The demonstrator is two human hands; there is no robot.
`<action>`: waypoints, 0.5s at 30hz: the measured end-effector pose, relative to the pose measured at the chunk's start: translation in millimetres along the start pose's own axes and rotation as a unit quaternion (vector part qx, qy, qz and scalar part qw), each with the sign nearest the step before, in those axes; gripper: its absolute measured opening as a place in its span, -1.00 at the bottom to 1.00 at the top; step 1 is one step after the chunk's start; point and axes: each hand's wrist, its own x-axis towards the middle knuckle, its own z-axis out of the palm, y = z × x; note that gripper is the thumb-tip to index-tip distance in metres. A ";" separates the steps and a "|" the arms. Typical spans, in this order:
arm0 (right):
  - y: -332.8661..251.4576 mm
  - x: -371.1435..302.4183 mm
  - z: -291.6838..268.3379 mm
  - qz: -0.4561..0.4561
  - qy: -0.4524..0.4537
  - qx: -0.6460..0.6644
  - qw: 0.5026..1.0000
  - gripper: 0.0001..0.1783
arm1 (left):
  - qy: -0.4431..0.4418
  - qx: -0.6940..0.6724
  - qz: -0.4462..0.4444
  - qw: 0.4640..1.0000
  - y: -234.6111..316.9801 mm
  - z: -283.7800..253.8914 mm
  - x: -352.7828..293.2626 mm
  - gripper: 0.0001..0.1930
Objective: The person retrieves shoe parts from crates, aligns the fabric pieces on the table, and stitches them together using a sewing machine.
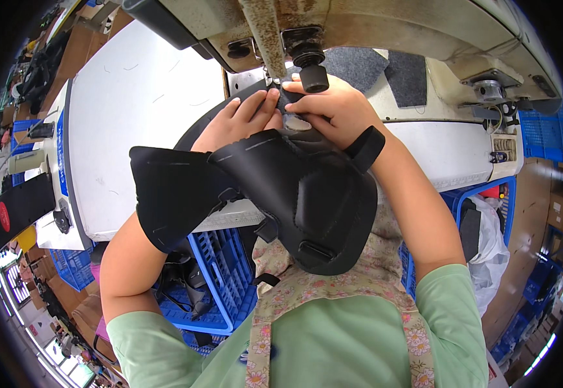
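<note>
A large black moulded panel piece (294, 184) with stitched edges and strap loops hangs over the front edge of the sewing table. Its far part lies under the needle area (274, 82) of the sewing machine. My left hand (236, 123) is bent over the piece left of the needle, its fingertips pressing the black material and its lower part hidden by the raised panel. On the right, my right hand (340, 110) grips the piece beside the needle, thumb and forefinger close to it. A black strap loop (365, 149) sticks up against my right wrist.
The machine head (385, 29) arches low over both hands, with a black knob (314, 77) hanging by my right fingers. Grey felt pieces (406, 79) lie behind it. Thread scraps dot the white table (132, 97). Blue crates (220, 271) stand below the table's front edge.
</note>
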 end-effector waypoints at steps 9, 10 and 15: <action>-21.7 35.7 -35.3 0.339 -0.286 0.170 0.880 -0.68 | -0.041 0.000 -0.014 0.999 6.8 -1.5 -0.8 -0.40; -33.2 36.0 -35.7 0.278 -0.306 0.131 0.901 -0.64 | -0.028 0.067 -0.005 0.997 8.1 5.8 -4.6 -0.43; -17.4 15.9 -27.8 0.034 -0.160 0.053 0.985 -0.41 | 0.058 0.096 -0.030 0.993 16.9 7.4 -2.9 -0.57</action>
